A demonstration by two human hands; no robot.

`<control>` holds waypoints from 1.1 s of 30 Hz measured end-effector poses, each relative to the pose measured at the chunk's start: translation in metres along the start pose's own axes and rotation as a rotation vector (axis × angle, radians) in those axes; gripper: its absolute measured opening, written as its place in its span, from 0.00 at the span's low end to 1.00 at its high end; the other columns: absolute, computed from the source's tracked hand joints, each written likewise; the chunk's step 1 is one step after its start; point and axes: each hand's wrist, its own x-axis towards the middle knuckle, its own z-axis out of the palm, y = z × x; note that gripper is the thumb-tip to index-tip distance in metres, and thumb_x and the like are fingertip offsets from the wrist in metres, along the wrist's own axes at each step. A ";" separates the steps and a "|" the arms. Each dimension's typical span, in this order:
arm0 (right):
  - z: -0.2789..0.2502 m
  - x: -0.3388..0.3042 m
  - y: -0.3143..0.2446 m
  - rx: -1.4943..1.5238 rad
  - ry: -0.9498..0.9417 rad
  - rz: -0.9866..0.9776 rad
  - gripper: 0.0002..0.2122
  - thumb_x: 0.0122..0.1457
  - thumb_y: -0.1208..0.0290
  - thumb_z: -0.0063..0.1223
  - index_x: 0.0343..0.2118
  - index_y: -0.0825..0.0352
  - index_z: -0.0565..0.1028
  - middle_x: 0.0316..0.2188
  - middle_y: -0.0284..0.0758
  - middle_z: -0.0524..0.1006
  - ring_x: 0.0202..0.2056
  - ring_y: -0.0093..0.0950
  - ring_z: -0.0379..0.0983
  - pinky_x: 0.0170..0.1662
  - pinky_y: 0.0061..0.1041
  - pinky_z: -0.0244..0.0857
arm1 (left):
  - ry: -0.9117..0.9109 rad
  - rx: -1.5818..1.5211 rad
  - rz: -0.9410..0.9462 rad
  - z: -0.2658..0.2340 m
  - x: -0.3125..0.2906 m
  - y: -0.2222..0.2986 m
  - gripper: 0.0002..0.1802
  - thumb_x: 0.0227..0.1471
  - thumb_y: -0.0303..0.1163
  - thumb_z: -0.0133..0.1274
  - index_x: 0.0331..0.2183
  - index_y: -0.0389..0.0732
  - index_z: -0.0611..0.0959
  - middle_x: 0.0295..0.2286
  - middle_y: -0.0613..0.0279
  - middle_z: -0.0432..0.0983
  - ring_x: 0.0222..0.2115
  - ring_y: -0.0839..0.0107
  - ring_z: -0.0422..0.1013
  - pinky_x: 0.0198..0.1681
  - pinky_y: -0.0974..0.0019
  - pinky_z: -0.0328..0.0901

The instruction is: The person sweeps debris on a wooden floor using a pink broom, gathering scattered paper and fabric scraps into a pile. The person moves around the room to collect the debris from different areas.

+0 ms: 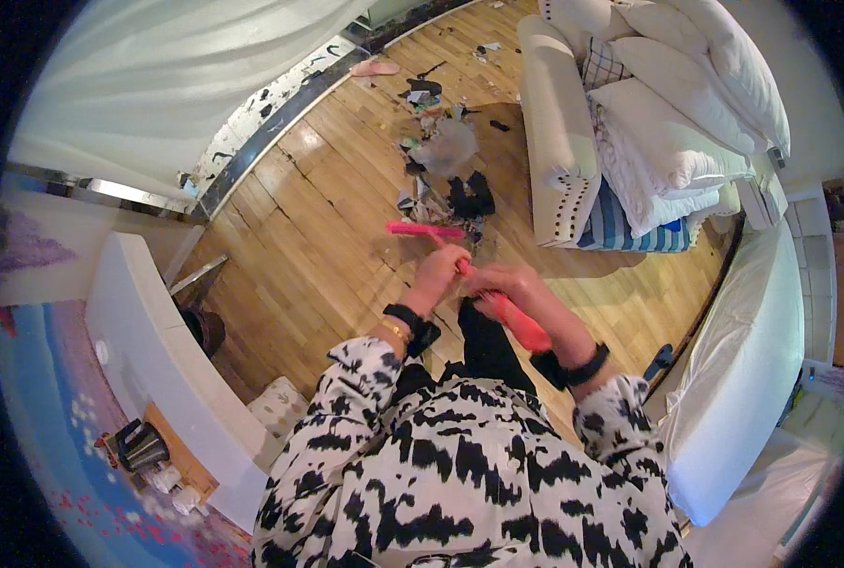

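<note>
The pink broom runs on a slant away from the body, its head on the wooden floor just beyond the left hand, beside a litter pile. The left hand grips the handle farther out; the right hand is closed on it nearer the body. No container lies near the hands.

Single head-worn fisheye view, looking steeply down from above, own patterned sleeves entering from lower edge, both hands close beneath the lens, wooden floor farther below, edges bent toward dark round rim
</note>
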 end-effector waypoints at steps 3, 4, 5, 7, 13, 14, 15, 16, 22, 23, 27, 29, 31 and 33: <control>-0.009 -0.027 -0.021 0.043 0.060 0.049 0.07 0.50 0.78 0.62 0.32 0.67 0.77 0.36 0.40 0.80 0.38 0.38 0.78 0.40 0.30 0.71 | -0.079 0.146 -0.092 0.002 -0.019 0.035 0.09 0.43 0.26 0.57 0.32 0.45 0.79 0.32 0.54 0.76 0.32 0.46 0.73 0.32 0.50 0.68; -0.010 -0.034 -0.020 0.048 0.094 0.025 0.07 0.49 0.78 0.63 0.32 0.67 0.77 0.36 0.40 0.80 0.37 0.37 0.79 0.40 0.29 0.72 | -0.043 0.140 -0.109 0.008 -0.024 0.042 0.09 0.44 0.27 0.57 0.32 0.45 0.79 0.31 0.54 0.76 0.32 0.46 0.73 0.32 0.50 0.68; -0.011 -0.040 -0.017 0.049 0.133 0.007 0.07 0.49 0.79 0.64 0.32 0.67 0.77 0.37 0.40 0.80 0.37 0.36 0.79 0.39 0.29 0.72 | -0.013 0.130 -0.120 0.018 -0.028 0.049 0.08 0.44 0.27 0.56 0.32 0.45 0.79 0.31 0.54 0.76 0.32 0.46 0.73 0.32 0.50 0.68; -0.015 -0.049 -0.009 0.054 0.146 0.040 0.08 0.49 0.79 0.64 0.31 0.67 0.77 0.36 0.39 0.81 0.36 0.35 0.79 0.39 0.28 0.73 | 0.018 0.109 -0.125 0.035 -0.034 0.049 0.08 0.47 0.33 0.56 0.32 0.45 0.79 0.30 0.53 0.76 0.31 0.47 0.74 0.32 0.52 0.68; -0.034 -0.033 0.023 0.019 0.072 0.099 0.07 0.50 0.77 0.62 0.33 0.66 0.78 0.36 0.40 0.80 0.36 0.39 0.79 0.38 0.30 0.73 | -0.128 0.095 -0.222 0.058 -0.005 0.043 0.08 0.49 0.31 0.55 0.35 0.44 0.79 0.30 0.56 0.76 0.31 0.52 0.75 0.32 0.55 0.68; -0.037 -0.026 0.032 -0.001 0.046 0.103 0.07 0.50 0.76 0.61 0.33 0.64 0.78 0.35 0.40 0.80 0.36 0.40 0.78 0.38 0.33 0.72 | -0.157 -0.056 -0.344 0.062 0.003 0.039 0.08 0.50 0.31 0.55 0.36 0.44 0.79 0.29 0.58 0.75 0.31 0.56 0.75 0.33 0.57 0.67; -0.041 -0.016 0.039 -0.020 0.020 0.108 0.07 0.49 0.75 0.61 0.33 0.63 0.78 0.34 0.40 0.79 0.35 0.42 0.78 0.37 0.35 0.72 | -0.187 -0.208 -0.465 0.068 0.012 0.031 0.09 0.51 0.31 0.54 0.37 0.43 0.79 0.28 0.59 0.74 0.32 0.59 0.75 0.34 0.58 0.67; -0.044 -0.004 0.048 -0.037 -0.009 0.115 0.07 0.49 0.74 0.61 0.32 0.62 0.78 0.33 0.40 0.79 0.35 0.44 0.77 0.36 0.37 0.72 | -0.217 -0.363 -0.590 0.075 0.017 0.018 0.09 0.52 0.31 0.54 0.37 0.43 0.79 0.27 0.61 0.73 0.32 0.63 0.74 0.34 0.60 0.67; -0.083 0.078 0.115 -0.045 -0.075 -0.112 0.09 0.49 0.76 0.58 0.35 0.64 0.79 0.34 0.41 0.80 0.37 0.43 0.77 0.40 0.35 0.71 | 0.315 -0.998 -0.109 0.137 0.074 -0.095 0.13 0.53 0.33 0.56 0.41 0.40 0.79 0.33 0.61 0.74 0.39 0.69 0.73 0.42 0.65 0.68; -0.098 0.092 0.122 -0.043 -0.099 -0.103 0.08 0.48 0.76 0.58 0.34 0.65 0.79 0.33 0.41 0.80 0.37 0.43 0.77 0.40 0.35 0.71 | 0.344 -0.978 -0.122 0.137 0.092 -0.092 0.12 0.53 0.32 0.56 0.40 0.40 0.79 0.33 0.62 0.74 0.39 0.70 0.73 0.41 0.65 0.67; -0.142 0.123 0.145 -0.090 -0.078 -0.189 0.10 0.44 0.74 0.61 0.32 0.61 0.77 0.29 0.40 0.78 0.33 0.46 0.76 0.34 0.40 0.70 | 0.318 -0.510 -0.072 0.080 0.170 -0.028 0.11 0.52 0.32 0.56 0.38 0.40 0.79 0.32 0.64 0.73 0.36 0.72 0.71 0.38 0.68 0.67; -0.147 0.130 0.143 -0.100 -0.075 -0.254 0.10 0.44 0.74 0.61 0.32 0.61 0.78 0.30 0.40 0.78 0.34 0.45 0.76 0.35 0.40 0.70 | 0.324 -0.475 -0.148 0.066 0.191 -0.017 0.10 0.51 0.32 0.56 0.36 0.39 0.79 0.32 0.65 0.72 0.35 0.73 0.71 0.37 0.69 0.66; -0.147 0.117 0.141 -0.129 -0.085 -0.165 0.09 0.46 0.74 0.59 0.32 0.61 0.78 0.31 0.39 0.78 0.35 0.44 0.76 0.36 0.39 0.70 | 0.304 -0.668 -0.339 0.066 0.201 -0.016 0.08 0.51 0.30 0.55 0.34 0.40 0.78 0.31 0.67 0.70 0.32 0.74 0.69 0.35 0.70 0.65; -0.155 0.102 0.122 -0.100 -0.056 -0.142 0.07 0.48 0.74 0.56 0.32 0.64 0.77 0.30 0.39 0.78 0.34 0.43 0.76 0.36 0.37 0.70 | 0.298 -0.994 -0.594 0.073 0.208 -0.026 0.05 0.50 0.28 0.53 0.31 0.40 0.76 0.28 0.69 0.66 0.30 0.74 0.67 0.33 0.71 0.64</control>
